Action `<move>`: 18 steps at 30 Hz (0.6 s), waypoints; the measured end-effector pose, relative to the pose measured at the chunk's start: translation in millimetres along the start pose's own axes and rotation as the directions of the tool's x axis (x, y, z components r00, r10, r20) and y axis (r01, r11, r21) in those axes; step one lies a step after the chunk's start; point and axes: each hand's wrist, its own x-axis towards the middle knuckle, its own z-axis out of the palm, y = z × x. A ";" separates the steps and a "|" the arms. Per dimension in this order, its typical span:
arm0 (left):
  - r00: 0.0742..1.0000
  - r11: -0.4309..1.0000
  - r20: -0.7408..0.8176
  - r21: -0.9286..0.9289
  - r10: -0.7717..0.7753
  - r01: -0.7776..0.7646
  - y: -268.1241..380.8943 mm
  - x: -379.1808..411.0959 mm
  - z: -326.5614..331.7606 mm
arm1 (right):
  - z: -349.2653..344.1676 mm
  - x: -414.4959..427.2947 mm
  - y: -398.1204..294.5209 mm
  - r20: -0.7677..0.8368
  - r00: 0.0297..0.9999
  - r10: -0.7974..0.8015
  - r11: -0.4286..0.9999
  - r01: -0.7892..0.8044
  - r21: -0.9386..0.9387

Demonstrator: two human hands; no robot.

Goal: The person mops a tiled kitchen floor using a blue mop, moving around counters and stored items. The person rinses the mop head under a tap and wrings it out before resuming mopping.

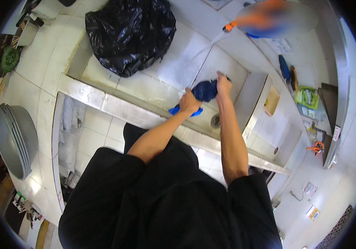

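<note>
My left hand (189,102) and my right hand (223,84) hold a bunched dark blue cloth (205,91) between them, over a white tiled basin (153,84). A brighter blue piece (196,112) shows below my left hand; whether it belongs to the same cloth I cannot tell. Water streams from an orange-and-black nozzle (228,26) at the top towards the basin floor. A round drain (215,120) lies just below my right hand's side of the cloth.
A black plastic bag (131,34) fills the basin's upper left. Stacked grey tubs (14,140) stand at far left. Right of the basin are a second tiled basin (260,133), a beige soap tray (272,101), a green basket (307,97) and an orange valve handle (317,147).
</note>
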 end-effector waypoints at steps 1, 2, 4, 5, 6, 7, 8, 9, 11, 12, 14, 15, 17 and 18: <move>1.000 1.000 0.020 0.022 0.015 -0.016 3.7 -1.5 -6.4 | -10.7 10.8 4.2 0.047 0.999 0.014 0.994 -0.019 0.112; 1.000 1.000 0.016 0.023 0.019 -0.020 -1.5 3.6 -11.3 | -6.8 -2.9 -14.2 0.158 0.984 0.087 0.980 -0.113 0.162; 0.997 0.997 0.033 -0.042 0.073 -0.072 -3.2 2.3 -16.3 | -18.5 6.8 -27.8 0.012 0.997 -0.075 0.996 0.075 -0.043; 0.994 0.992 0.043 -0.074 0.101 -0.098 -1.2 4.2 -17.8 | -27.3 11.6 -35.7 -0.053 0.985 -0.165 0.976 0.155 -0.154; 0.995 0.986 0.045 -0.145 0.094 -0.087 1.8 5.8 -31.8 | -27.7 -11.7 -77.1 0.178 0.978 -0.107 0.945 0.156 -0.289; 0.983 0.965 0.059 -0.210 0.171 -0.156 5.9 9.9 -30.4 | -33.2 -10.1 -95.0 0.099 0.945 -0.311 0.923 0.325 -0.203; 0.967 0.937 0.073 -0.273 0.245 -0.216 6.2 14.5 -26.0 | -37.8 -6.4 -110.7 0.002 0.871 -0.491 0.863 0.487 -0.135; 0.950 0.906 0.072 -0.332 0.302 -0.263 3.0 17.5 -25.3 | -38.7 -13.5 -141.8 0.015 0.813 -0.582 0.812 0.582 -0.032; 0.951 0.830 0.214 -0.554 0.223 -0.070 34.1 -9.0 -48.0 | -34.8 -45.3 -208.1 -0.017 0.694 -0.720 0.664 0.695 0.274; 0.938 0.764 0.283 -0.644 0.200 0.032 46.2 -18.2 -58.9 | -27.1 -60.6 -236.8 -0.058 0.632 -0.773 0.539 0.702 0.466; 0.869 0.638 0.493 -0.684 0.047 0.353 40.5 -19.2 -53.8 | -24.8 -77.9 -275.3 0.011 0.506 -0.863 0.409 0.685 0.603; 0.766 0.516 0.641 -0.644 -0.038 0.565 40.7 -24.9 -55.5 | -23.8 -82.4 -287.6 0.023 0.442 -0.896 0.357 0.690 0.629; 0.559 0.298 0.812 -0.582 0.167 0.757 32.7 -23.5 -48.8 | -15.5 -89.9 -302.1 0.049 0.312 -0.949 0.259 0.679 0.687; 0.448 0.199 0.847 -0.510 0.287 0.837 26.8 -19.2 -45.8 | -9.5 -94.5 -302.2 -0.003 0.332 -0.943 0.244 0.699 0.672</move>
